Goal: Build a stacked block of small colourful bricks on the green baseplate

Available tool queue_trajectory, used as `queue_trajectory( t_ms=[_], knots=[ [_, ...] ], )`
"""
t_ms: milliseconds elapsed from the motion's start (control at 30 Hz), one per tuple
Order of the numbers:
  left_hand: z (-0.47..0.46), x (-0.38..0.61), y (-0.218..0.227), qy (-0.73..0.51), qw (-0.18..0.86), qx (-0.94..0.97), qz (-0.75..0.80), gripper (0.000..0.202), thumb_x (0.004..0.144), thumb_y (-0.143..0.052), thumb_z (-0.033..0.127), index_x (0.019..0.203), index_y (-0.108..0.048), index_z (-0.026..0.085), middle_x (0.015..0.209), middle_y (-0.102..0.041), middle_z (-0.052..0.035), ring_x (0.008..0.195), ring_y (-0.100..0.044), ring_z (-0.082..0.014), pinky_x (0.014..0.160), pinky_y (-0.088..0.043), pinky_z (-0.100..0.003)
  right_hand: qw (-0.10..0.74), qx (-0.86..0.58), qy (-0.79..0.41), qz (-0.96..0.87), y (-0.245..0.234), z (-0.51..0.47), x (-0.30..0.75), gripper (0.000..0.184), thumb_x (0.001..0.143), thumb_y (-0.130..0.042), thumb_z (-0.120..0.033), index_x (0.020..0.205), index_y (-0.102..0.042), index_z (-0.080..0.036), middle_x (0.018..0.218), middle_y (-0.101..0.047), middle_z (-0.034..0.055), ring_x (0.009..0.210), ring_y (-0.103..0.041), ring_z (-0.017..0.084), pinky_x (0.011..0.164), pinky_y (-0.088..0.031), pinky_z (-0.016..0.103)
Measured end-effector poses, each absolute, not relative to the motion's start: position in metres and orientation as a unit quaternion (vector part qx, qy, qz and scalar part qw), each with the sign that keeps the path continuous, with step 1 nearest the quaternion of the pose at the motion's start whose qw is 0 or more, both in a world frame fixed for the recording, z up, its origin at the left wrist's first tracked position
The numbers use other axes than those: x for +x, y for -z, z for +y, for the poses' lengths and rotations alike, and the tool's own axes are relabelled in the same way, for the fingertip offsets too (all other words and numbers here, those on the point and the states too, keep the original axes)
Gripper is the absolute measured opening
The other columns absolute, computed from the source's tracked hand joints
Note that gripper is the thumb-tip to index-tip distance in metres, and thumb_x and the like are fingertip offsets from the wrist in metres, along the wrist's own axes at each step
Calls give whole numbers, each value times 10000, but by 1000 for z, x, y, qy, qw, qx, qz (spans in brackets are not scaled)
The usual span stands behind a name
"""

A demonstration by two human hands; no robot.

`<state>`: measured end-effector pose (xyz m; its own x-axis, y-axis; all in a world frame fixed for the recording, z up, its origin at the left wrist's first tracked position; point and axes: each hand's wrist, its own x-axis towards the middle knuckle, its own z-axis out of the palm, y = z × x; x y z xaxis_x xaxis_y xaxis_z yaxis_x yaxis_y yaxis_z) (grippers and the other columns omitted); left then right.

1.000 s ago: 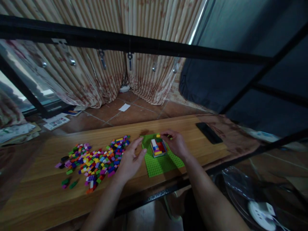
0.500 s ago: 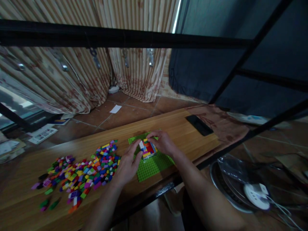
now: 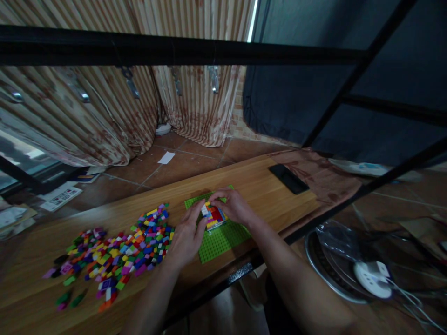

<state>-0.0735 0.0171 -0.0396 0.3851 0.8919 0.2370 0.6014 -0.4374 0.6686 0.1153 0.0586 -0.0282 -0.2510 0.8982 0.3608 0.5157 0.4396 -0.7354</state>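
A small block of stacked coloured bricks (image 3: 213,216) stands on a green baseplate (image 3: 218,239) on the wooden table (image 3: 265,186). My left hand (image 3: 186,235) rests on the plate's left side, its fingertips pressed against the block's left face. From the right, my right hand (image 3: 233,206) curls over the block, fingers pinched at its far top edge. A wide pile of loose coloured bricks (image 3: 115,253) lies to the left of my left hand.
A black phone (image 3: 288,178) lies on the table at the far right. A black metal frame bar (image 3: 174,49) crosses the top of the view. Striped curtains (image 3: 104,111) hang beyond the table over a tiled floor. A fan (image 3: 352,270) lies below the table's right end.
My left hand moved from flat beside the plate onto the block's left side. My right hand stayed at the block's top. The view shifted right, so everything sits further left.
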Motion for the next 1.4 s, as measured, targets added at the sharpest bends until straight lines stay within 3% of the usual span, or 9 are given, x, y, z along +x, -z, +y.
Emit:
queue_trajectory(
  t_ms=[500, 733, 833, 967, 1100, 1233, 1400],
  knots=[
    [14, -65, 39, -259, 152, 812, 501, 430, 966, -359, 314, 1365, -455, 183, 1425, -485, -110, 1324, -452, -239, 1102, -395, -423, 386, -475, -283, -739, 27, 62, 114, 149, 812, -630, -150, 780, -762, -212, 798, -746, 20, 772, -675, 157, 754, -483, 254],
    [7, -66, 32, -255, 169, 813, 496, 461, 975, -346, 327, 1421, -377, 213, 1467, -435, -94, 1333, -438, -223, 1089, -408, -406, 415, -459, -372, -692, 36, 61, 118, 129, 801, -626, -225, 811, -751, -196, 791, -747, 17, 736, -677, 152, 702, -523, 265],
    [13, -79, 26, -289, 154, 792, 515, 490, 971, -355, 326, 1441, -344, 189, 1445, -460, -110, 1335, -432, -214, 1107, -382, -404, 432, -467, -376, -674, 39, 59, 123, 159, 781, -660, -289, 883, -747, -203, 874, -754, 33, 790, -689, 170, 737, -537, 296],
    [35, -119, 25, -330, 72, 712, 616, 453, 932, -388, 275, 1355, -462, 129, 1364, -531, -157, 1259, -506, -265, 1075, -401, -442, 454, -496, -328, -664, 36, 55, 130, 206, 824, -619, -336, 938, -735, -210, 920, -753, 49, 837, -687, 187, 777, -532, 331],
    [52, -158, 31, -243, 35, 672, 699, 459, 862, -402, 180, 1296, -529, 101, 1278, -596, -182, 1199, -548, -318, 1027, -427, -476, 434, -507, -296, -684, 32, 52, 132, 227, 858, -570, -344, 902, -740, -199, 878, -750, 50, 796, -681, 184, 732, -527, 308],
    [56, -169, 37, -172, 28, 690, 702, 441, 847, -396, 154, 1248, -576, 121, 1231, -643, -150, 1159, -579, -287, 1028, -421, -441, 408, -509, -284, -703, 33, 52, 131, 245, 875, -547, -339, 913, -742, -196, 856, -741, 46, 765, -672, 177, 694, -515, 287],
    [54, -165, 34, -167, 49, 692, 700, 428, 823, -443, 160, 1215, -615, 159, 1204, -672, -115, 1104, -612, -268, 987, -444, -398, 395, -509, -270, -715, 33, 52, 131, 257, 886, -529, -341, 898, -738, -192, 855, -736, 52, 768, -666, 178, 696, -507, 281]
  ],
)
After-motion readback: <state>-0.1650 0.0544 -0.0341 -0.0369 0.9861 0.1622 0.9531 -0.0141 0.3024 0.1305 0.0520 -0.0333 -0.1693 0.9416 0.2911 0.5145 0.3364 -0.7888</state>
